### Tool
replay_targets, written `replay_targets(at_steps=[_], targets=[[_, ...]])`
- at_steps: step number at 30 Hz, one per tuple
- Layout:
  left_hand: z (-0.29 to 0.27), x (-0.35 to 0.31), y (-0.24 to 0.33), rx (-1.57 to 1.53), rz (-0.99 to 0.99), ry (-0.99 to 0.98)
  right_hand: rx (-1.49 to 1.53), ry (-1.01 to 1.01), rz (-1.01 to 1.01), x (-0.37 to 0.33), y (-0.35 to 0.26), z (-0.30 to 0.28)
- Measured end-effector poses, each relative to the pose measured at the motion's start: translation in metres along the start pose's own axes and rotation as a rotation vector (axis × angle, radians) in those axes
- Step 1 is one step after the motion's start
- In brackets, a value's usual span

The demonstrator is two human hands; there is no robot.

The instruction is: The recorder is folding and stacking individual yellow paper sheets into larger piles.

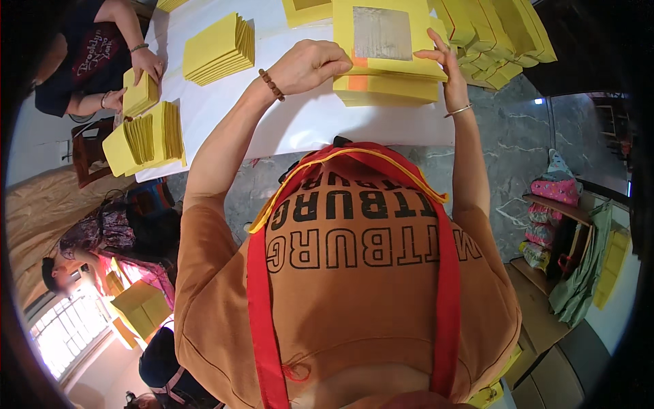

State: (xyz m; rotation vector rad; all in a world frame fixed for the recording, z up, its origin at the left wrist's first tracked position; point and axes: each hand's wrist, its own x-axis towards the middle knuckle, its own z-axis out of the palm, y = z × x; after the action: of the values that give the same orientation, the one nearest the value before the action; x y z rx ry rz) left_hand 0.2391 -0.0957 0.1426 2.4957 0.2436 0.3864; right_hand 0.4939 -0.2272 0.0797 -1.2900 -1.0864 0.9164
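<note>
A stack of yellow paper sheets (392, 92) lies at the front edge of the table, its layers fanned toward me. On the top sheet is a silver foil square (382, 33), with an orange strip (359, 60) near its left side. My left hand (312, 66), with a beaded bracelet at the wrist, is closed, thumb and forefinger pinched at the sheet's left edge beside the orange strip. At the right edge, my right hand (446, 65) touches the paper with its fingers stretched and apart.
Another fanned yellow stack (221, 48) stands left on the white table (272, 129). Many yellow bundles (501, 34) are piled at the far right. At left, a co-worker's hands (139, 78) handle a yellow block beside more stacks (146, 140). Shelves with pink packages (553, 192) stand right.
</note>
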Motion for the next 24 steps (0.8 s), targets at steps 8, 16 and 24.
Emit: replay_targets(at_steps=[8, 16, 24], targets=[[0.004, 0.000, -0.010, -0.359, -0.305, 0.007, -0.138, -0.074, -0.237, 0.000, 0.008, -0.007], [0.005, -0.004, -0.014, -0.301, -0.158, 0.127, -0.108, -0.021, -0.170, 0.004, 0.013, -0.009], [0.026, 0.005, -0.036, 0.234, -0.056, 0.280, 0.010, 0.013, -0.109, 0.005, 0.011, -0.002]])
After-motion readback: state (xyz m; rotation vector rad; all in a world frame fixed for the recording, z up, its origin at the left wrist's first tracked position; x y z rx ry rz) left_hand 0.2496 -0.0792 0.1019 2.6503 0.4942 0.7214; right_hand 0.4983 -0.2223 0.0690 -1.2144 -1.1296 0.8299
